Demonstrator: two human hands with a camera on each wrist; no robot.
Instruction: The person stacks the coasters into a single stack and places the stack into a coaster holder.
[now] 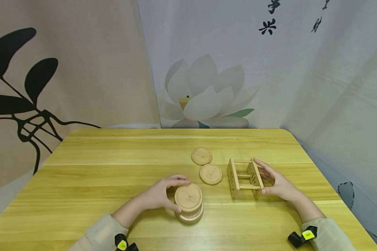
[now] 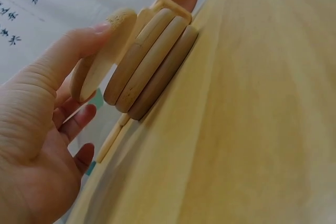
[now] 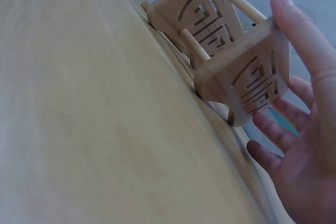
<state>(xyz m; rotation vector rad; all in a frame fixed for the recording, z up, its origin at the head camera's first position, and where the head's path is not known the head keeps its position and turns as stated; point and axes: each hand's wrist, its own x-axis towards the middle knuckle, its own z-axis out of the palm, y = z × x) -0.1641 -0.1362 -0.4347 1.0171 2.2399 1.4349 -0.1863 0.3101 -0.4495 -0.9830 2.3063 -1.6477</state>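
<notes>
My left hand point(image 1: 164, 191) pinches a round wooden coaster point(image 1: 189, 197) by its edge, thumb on the near side and fingers on the far side. In the left wrist view this coaster is tilted, a little apart from a stack of three more coasters point(image 2: 152, 61) on the table. A slatted wooden coaster holder point(image 1: 233, 177) stands to the right, its side panels cut with a pattern. With thumb and fingers spanning its right panel point(image 3: 252, 77), my right hand point(image 1: 278, 183) holds the holder. Between the bars of the holder no coaster shows.
Two more coasters, one farther back point(image 1: 201, 156) and one nearer point(image 1: 211, 174), lie flat between the stack and the holder, with leaf-like line engravings. The wooden table point(image 1: 113, 157) ends at a printed curtain point(image 1: 113, 69) behind.
</notes>
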